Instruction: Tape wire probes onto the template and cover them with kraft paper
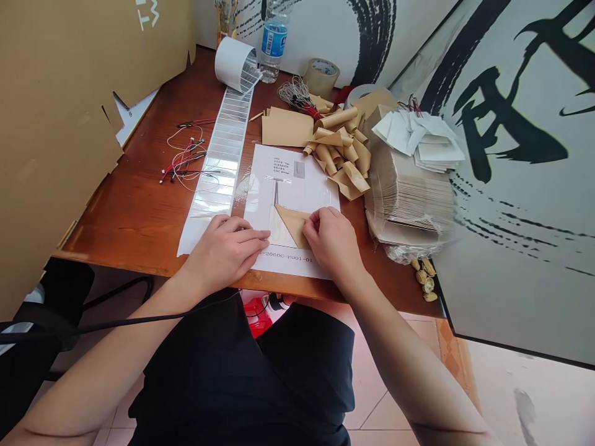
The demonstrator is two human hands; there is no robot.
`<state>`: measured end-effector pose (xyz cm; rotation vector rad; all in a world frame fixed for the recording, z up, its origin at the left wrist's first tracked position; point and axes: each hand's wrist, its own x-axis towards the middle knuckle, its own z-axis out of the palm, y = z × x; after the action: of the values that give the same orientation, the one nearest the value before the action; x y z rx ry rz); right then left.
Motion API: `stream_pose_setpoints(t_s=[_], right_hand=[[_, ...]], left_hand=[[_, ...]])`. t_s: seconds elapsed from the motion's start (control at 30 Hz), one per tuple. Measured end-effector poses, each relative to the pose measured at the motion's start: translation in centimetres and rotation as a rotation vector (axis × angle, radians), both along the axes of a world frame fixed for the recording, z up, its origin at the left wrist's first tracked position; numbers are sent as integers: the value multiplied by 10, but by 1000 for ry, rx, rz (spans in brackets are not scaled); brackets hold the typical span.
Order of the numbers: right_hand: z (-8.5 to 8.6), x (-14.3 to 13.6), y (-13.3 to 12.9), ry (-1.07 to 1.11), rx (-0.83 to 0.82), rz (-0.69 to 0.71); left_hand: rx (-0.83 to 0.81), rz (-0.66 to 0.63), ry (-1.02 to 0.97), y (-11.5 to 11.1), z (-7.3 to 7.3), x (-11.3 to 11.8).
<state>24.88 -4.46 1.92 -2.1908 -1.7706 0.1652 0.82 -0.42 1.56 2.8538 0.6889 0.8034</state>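
A white printed sheet (297,164) lies on the table before me. On it rests a clear strip-like outline with a dark wire (276,192) at its top. My right hand (332,238) pinches the edge of a piece of brown paper (292,223), folded over into a slanted, roughly triangular shape. My left hand (232,248) lies on the sheet's lower left, fingers stretched toward the brown paper, with its fingertips pressing near the outline. What lies beneath those fingertips is hidden.
A label roll (235,65) unrolls along the left, beside red and white wires (188,161). Curled brown papers (341,145), a flat brown stack (287,127), tape (320,75), a bottle (274,43) and a wrapped cardboard stack (409,192) stand behind and right. A cardboard wall (88,93) borders the left.
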Motion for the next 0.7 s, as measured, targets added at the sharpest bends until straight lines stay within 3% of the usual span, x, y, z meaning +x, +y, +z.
stream_pose_setpoints(t_s=[0.4,0.7], right_hand=[[2,16,-27,-24,-37,-318],[-7,29,-57,-6,151,-458]], left_hand=[[-6,0,11,1,1,-1],[11,4,5,0,0,-1]])
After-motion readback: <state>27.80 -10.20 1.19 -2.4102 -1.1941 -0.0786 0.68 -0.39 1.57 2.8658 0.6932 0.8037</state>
